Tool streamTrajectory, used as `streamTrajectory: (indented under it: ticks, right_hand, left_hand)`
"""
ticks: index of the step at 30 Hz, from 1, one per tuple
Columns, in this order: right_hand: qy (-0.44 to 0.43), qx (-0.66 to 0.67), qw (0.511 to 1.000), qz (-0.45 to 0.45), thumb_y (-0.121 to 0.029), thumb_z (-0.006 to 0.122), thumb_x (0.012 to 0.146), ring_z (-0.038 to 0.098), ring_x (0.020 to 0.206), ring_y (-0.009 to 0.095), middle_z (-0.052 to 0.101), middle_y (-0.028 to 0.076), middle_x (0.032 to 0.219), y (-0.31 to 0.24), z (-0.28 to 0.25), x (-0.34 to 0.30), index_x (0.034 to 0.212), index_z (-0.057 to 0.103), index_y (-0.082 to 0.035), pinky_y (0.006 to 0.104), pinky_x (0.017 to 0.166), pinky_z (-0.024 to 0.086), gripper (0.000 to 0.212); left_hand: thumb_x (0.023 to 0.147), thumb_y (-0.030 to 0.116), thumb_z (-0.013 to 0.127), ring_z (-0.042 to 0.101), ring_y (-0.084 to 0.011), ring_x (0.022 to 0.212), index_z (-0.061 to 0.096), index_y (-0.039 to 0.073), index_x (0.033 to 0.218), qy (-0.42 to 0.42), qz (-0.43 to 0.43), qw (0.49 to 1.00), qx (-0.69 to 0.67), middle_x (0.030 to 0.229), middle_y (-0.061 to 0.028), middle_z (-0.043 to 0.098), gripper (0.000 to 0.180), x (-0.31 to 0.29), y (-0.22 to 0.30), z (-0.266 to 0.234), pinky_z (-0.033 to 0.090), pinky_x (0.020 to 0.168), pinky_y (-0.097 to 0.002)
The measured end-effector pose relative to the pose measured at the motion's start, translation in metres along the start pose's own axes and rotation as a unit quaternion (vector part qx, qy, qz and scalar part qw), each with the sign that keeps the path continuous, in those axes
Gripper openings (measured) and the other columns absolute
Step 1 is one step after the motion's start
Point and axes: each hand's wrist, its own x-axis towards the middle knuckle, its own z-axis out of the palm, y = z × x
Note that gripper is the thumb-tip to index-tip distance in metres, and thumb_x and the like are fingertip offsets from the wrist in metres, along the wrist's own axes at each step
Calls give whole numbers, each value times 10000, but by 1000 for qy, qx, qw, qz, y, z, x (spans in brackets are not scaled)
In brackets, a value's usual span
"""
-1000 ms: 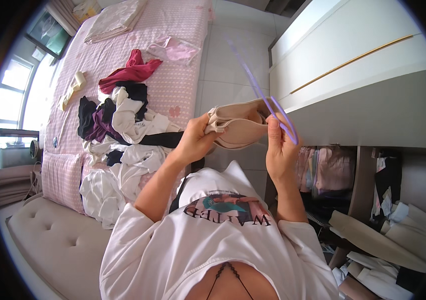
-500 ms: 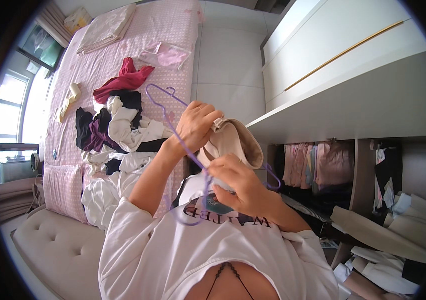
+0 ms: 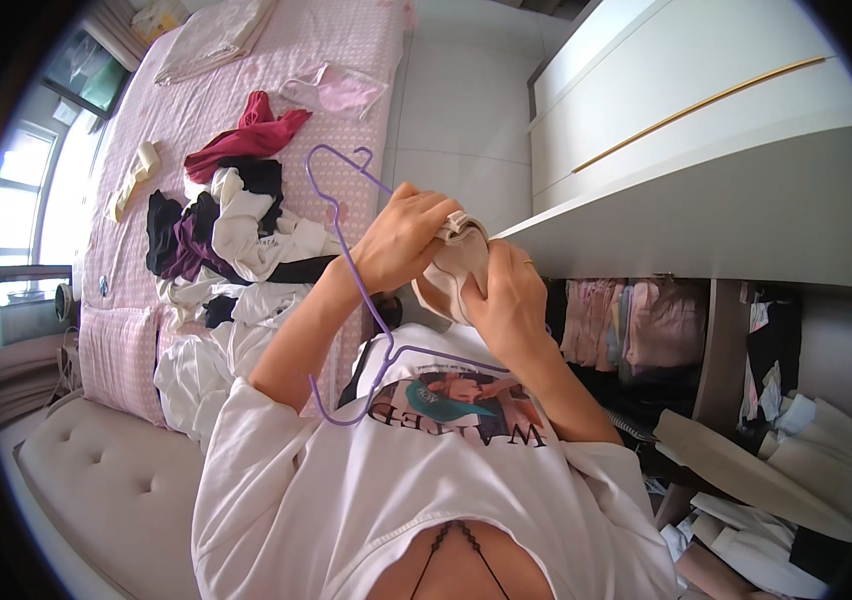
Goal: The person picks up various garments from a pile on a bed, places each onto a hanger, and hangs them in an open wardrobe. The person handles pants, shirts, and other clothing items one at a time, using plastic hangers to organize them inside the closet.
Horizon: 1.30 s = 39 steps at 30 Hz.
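Note:
My left hand (image 3: 408, 240) is closed on a beige garment (image 3: 449, 278), with a small clasp-like piece showing at its upper edge. A purple hanger (image 3: 392, 350) runs beneath the same hand and along my left forearm, its hook hanging in front of my shirt. One end of the hanger rises past my knuckles, and part of the frame is hidden by my hands. From the other side my right hand (image 3: 511, 300) pinches the garment, fingers behind it and thumb in front. The garment is bunched, so its full shape cannot be made out.
On the left, a pink patterned bed (image 3: 346, 90) carries a pile of clothes (image 3: 246, 240), a red garment (image 3: 251, 140) and a pink piece (image 3: 336, 92). A white cabinet (image 3: 666, 110) stands to the right, above open wardrobe shelves with folded clothes (image 3: 666, 320). A tufted beige headboard (image 3: 116, 490) lies lower left.
My right hand has moved up and now grips the garment's right side. The garment has been turned and bunched narrower. The hanger has swung, its hook shifting left.

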Motion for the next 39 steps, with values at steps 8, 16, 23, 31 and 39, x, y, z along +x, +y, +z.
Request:
streamTrajectory:
  ticks: [8,16,23,31,39]
  right_hand:
    - [-128,421,889,130,-10,542,738,509,654,112,577,112,831,1,-44,21,882,483,-13,252,570,417,155]
    - [-35,657,698,283,-11,552,706,599,774,145,590,116,919,2,-47,21,1056,496,69,246,696,491,364]
    - [38,708,623,331,-30,513,713,601,791,172,585,128,915,11,-31,2,1033,497,80,278,722,495,338]
    - [62,657,679,321,-48,553,697,562,740,123,576,82,880,1,-24,-14,990,515,57,225,683,450,314]
    - [68,592,745,299,-56,588,693,508,692,63,558,47,838,-11,-31,-27,932,541,41,197,631,407,262]
  left_hand:
    - [746,531,590,512,-306,839,396,-11,1158,11,15,999,-37,853,-146,535,708,10,-21,-11,344,852,-396]
    - [769,342,614,310,-381,1217,317,-21,1267,205,-44,978,8,1307,-216,327,685,-11,-17,35,242,1009,-446]
    - [710,42,529,254,-302,1296,487,50,1218,86,-186,911,-357,1384,-174,274,510,-71,35,62,144,1072,-398]
    - [912,257,474,438,-119,577,461,74,827,148,-377,598,-692,605,24,406,202,-69,49,46,378,590,-246]
    - [622,138,682,458,-173,508,416,-1,814,74,-481,844,-224,559,-57,448,356,-58,48,40,386,495,-311]
